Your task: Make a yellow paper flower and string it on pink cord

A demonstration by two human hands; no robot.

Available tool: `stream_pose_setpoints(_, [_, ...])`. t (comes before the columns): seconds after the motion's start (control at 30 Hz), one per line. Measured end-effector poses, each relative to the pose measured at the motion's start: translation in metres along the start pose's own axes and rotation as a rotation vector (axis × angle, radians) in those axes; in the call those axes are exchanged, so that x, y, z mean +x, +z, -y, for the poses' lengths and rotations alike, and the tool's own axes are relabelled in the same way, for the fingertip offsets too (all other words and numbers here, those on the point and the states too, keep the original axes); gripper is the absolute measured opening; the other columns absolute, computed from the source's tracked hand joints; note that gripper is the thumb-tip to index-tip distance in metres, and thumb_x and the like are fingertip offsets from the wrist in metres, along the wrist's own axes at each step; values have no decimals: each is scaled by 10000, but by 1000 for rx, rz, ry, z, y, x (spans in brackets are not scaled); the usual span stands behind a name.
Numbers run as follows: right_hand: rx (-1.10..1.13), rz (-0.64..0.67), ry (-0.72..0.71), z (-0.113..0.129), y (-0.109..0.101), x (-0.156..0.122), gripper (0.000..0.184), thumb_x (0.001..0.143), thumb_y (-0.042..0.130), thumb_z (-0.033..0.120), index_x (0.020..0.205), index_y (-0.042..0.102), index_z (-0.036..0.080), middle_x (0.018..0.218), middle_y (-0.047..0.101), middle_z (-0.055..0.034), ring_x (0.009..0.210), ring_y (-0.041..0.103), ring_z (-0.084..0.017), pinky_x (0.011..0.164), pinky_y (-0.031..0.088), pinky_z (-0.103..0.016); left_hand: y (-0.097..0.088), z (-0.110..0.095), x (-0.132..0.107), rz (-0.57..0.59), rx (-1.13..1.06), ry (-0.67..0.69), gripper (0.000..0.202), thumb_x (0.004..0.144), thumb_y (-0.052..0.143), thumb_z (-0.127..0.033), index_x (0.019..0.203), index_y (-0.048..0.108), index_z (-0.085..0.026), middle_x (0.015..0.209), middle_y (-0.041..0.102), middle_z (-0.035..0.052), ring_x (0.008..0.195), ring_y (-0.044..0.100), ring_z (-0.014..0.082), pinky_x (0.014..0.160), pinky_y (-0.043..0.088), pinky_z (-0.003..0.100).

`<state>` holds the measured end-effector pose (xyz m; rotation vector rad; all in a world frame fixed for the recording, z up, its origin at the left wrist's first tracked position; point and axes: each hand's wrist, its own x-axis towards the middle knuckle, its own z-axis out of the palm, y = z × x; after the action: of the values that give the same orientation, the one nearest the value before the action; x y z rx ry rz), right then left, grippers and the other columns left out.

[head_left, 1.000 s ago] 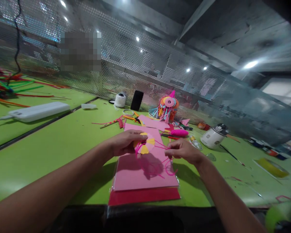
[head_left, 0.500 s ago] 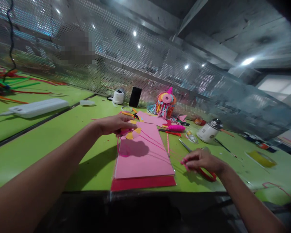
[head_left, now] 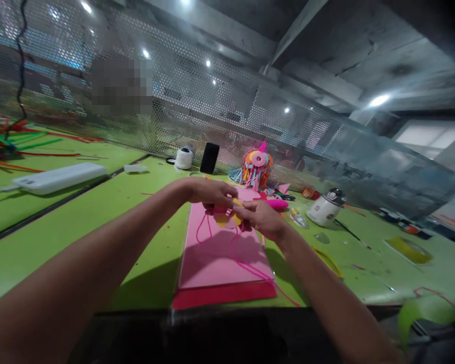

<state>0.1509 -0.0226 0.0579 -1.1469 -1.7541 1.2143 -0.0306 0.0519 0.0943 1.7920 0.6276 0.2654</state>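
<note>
My left hand (head_left: 211, 192) and my right hand (head_left: 262, 218) meet above a stack of pink and red paper sheets (head_left: 223, 258). Between their closed fingers they hold a small yellow and pink paper disc (head_left: 227, 217). Thin pink string (head_left: 246, 265) hangs from the disc and trails over the sheets towards the near edge. Both hands hide most of the disc.
On the green table (head_left: 79, 222) stand a colourful tasselled paper ornament (head_left: 256, 169), a black phone (head_left: 210, 157), a white tape dispenser (head_left: 183, 158), a white round device (head_left: 326, 207), a white power strip (head_left: 58, 177) and scattered paper strips. A perforated metal screen (head_left: 197, 111) backs the table.
My right hand has come back from the table at the right and rejoined my left hand on the disc. My left hand has shifted slightly right with the disc.
</note>
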Motion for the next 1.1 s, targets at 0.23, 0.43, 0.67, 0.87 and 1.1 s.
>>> stream_pose_setpoints(0.23, [545,-264,32,-34,-5,20,314,678,739,395,740,623,110,653,658,-41,477,557,-86,422,369,-186,-23,27,9,-917,-50,175,278,751,603,-407,695,628,-135,645,602,48,537,520,124,467,341,208])
stream_pose_setpoints(0.43, [632,-452,13,-43,4,35,300,691,713,408,708,587,136,538,581,11,424,488,-73,381,325,-182,25,48,10,-692,-305,119,365,723,617,-465,670,648,-105,692,643,83,628,545,148,558,375,246])
stream_pose_setpoints(0.67, [598,-328,14,-41,30,22,400,755,619,532,665,564,146,498,536,36,349,353,-39,340,200,-182,42,64,15,-574,-563,181,313,718,667,-417,711,663,-104,725,636,53,640,516,113,601,366,237])
stream_pose_setpoints(0.87, [525,-70,137,-46,44,12,299,717,710,399,778,667,109,554,585,14,361,370,-22,355,206,-167,37,68,13,-459,-808,226,257,740,681,-351,766,647,-97,718,637,52,634,563,110,646,445,248])
stream_pose_setpoints(1.1, [490,-75,139,-47,50,8,315,766,650,428,805,701,119,600,622,-8,347,344,-18,338,187,-160,43,64,7,-444,-898,182,245,764,669,-344,812,632,-106,763,678,78,655,630,128,582,475,218])
